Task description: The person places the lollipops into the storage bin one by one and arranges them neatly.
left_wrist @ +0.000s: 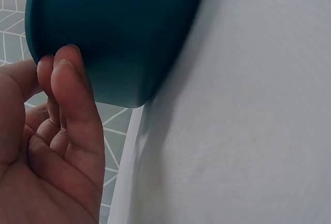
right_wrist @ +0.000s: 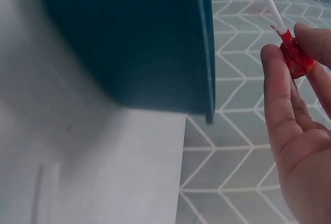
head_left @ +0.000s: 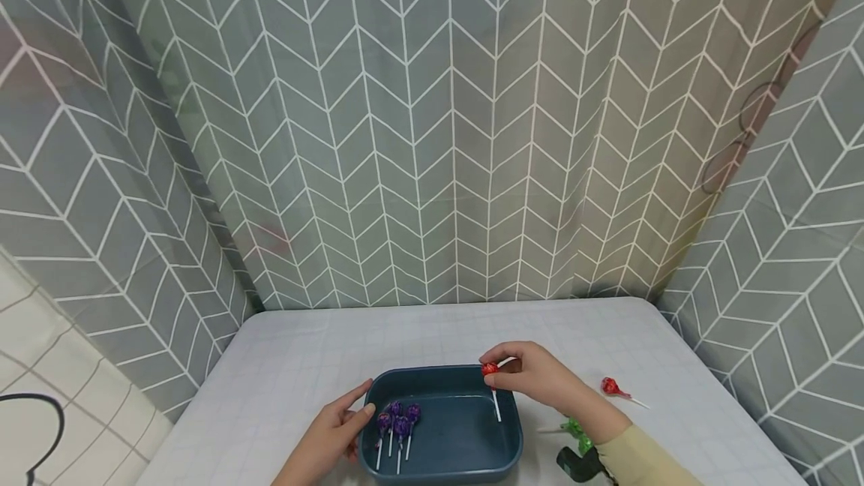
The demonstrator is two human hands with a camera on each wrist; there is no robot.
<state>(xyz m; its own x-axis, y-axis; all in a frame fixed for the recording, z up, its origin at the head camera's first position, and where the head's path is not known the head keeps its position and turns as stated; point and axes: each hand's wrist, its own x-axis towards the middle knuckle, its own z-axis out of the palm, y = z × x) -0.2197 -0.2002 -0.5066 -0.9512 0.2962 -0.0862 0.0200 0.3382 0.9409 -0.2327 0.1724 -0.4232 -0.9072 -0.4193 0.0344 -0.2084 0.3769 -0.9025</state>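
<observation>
My right hand [head_left: 540, 379] pinches a red-wrapped lollipop [head_left: 490, 370] by its candy end, over the right side of a dark blue tub [head_left: 466, 465]. Its white stick points down in the head view; the right wrist view shows the red wrapper [right_wrist: 296, 58] between thumb and fingers. At the tub's left side, my left hand [head_left: 329, 430] grips the rim, with the thumb at the rim and fingers against the outer wall, as the left wrist view shows. Several purple lollipops [head_left: 401, 426] lie together in the tub's left part, sticks toward the near side.
On the white-covered table [head_left: 304, 343], right of the tub, lie another red lollipop [head_left: 610, 387] and green lollipops [head_left: 572, 430], partly hidden by my right forearm. A black wrist strap [head_left: 580, 463] is at that wrist. Patterned curtains [head_left: 439, 133] stand behind and beside the table.
</observation>
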